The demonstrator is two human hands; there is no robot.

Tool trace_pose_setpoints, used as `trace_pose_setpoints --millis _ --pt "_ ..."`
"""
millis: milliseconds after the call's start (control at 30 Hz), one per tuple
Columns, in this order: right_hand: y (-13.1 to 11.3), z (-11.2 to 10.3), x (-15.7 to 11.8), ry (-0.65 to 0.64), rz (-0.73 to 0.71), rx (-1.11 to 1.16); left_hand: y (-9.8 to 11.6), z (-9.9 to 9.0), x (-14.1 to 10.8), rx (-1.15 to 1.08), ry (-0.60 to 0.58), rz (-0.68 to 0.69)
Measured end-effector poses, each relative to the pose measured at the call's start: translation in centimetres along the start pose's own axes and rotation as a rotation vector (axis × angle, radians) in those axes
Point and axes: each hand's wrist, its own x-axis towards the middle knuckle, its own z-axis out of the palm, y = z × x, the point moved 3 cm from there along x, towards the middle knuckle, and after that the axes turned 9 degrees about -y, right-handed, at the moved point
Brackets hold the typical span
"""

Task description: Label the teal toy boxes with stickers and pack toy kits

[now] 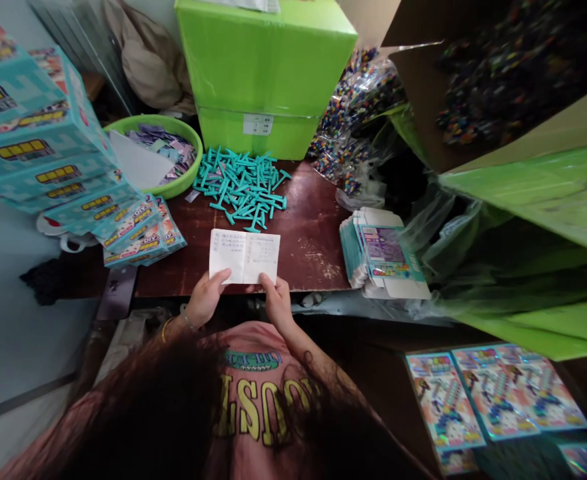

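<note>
An open white booklet (244, 259) with handwritten-looking lines on both pages is held over the front edge of the dark red table (308, 233). My left hand (207, 297) grips its lower left corner, thumb on the page. Its lower right corner is pinched by my right hand (276, 300), also with the thumb on top; the other fingers are mostly hidden beneath. Just beyond the booklet lies a heap of teal plastic T-shaped pieces (243, 183).
Stacked teal boxes (68, 147) and a green basket (193, 180) of small packets stand left. A green carton (263, 73) is behind. Flattened boxes (383, 253), bags of coloured beads (343, 127) and an open bead carton (513, 147) are right. Printed packs (498, 393) lie lower right.
</note>
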Motion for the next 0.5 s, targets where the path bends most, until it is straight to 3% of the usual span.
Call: trace_pose_setpoints --millis 500 --pt "-0.20 -0.01 0.12 -0.009 -0.007 -0.018 0.83 0.38 0.10 -0.001 -0.051 -0.014"
